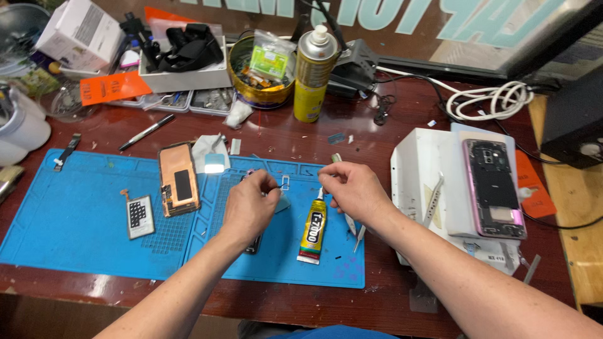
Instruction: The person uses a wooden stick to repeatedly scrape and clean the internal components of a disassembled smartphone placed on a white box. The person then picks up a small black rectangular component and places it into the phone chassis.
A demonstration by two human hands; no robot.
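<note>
Left hand (250, 204) pinches a small dark part, likely a thin cable, over the blue mat (75, 220). Right hand (353, 188) grips a slim tool just right of it, fingertips facing. Glue tube (313, 229) lies between them, lengthwise toward the person.

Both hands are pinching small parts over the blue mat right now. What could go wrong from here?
1. The left hand pinches a small white frame in the air; if it slips, it might get lost among the clutter on the blue mat.
2. The glue tube lies right under the right hand; a wrist could press it and smear adhesive.
3. The opened phone sits exposed on the white stand beside the right forearm and might get knocked.
</note>
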